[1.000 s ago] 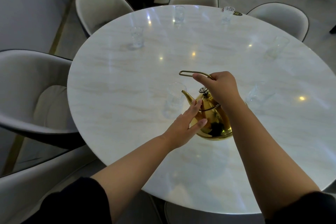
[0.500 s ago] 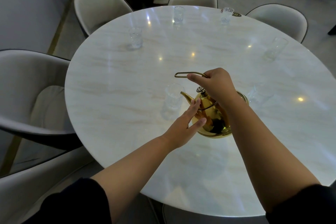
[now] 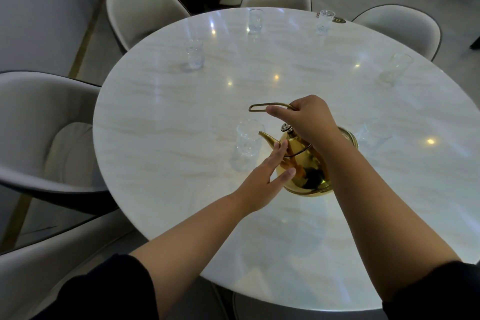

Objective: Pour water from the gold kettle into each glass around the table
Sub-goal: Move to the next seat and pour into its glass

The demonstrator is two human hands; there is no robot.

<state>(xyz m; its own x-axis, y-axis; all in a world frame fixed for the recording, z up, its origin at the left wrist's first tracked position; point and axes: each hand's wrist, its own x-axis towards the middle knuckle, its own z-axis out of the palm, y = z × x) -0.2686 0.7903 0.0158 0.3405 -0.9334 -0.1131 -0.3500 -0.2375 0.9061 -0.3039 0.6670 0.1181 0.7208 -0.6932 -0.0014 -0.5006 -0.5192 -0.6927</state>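
The left hand point(image 3: 262, 176) reaches in from 7 o'clock. Its fingers point(image 3: 281, 147) are straight and laid flat against the near flank of the gold kettle point(image 3: 304, 166), with the thumb spread lower on the same side, so this hand grasps nothing.

The kettle is over the middle of the round marble table point(image 3: 161, 122) and is tipped. Its base ring faces back toward 6 o'clock and its lid knob point(image 3: 285, 127) leans up toward 11 o'clock, so the long axis runs from near right to far left. The spout point(image 3: 267, 138) points to 9 o'clock, and its tip is at the rim of the nearest glass point(image 3: 248, 138), which stands upright just beside the kettle.

The right hand point(image 3: 309, 122) is above the lid with its fingers curled round the wire handle point(image 3: 267, 106). The kettle body hangs below and slightly nearer than the fist, and the free loop of the handle juts out toward 9 o'clock.

At 3 o'clock from the kettle a blurred glass point(image 3: 374, 135) stands apart from it. Farther off, more glasses ring the table edge at 10 o'clock point(image 3: 193, 54), 12 o'clock point(image 3: 255, 21), 1 o'clock point(image 3: 324, 21) and 2 o'clock point(image 3: 394, 67). Pale chairs point(image 3: 140, 8) stand round the table.
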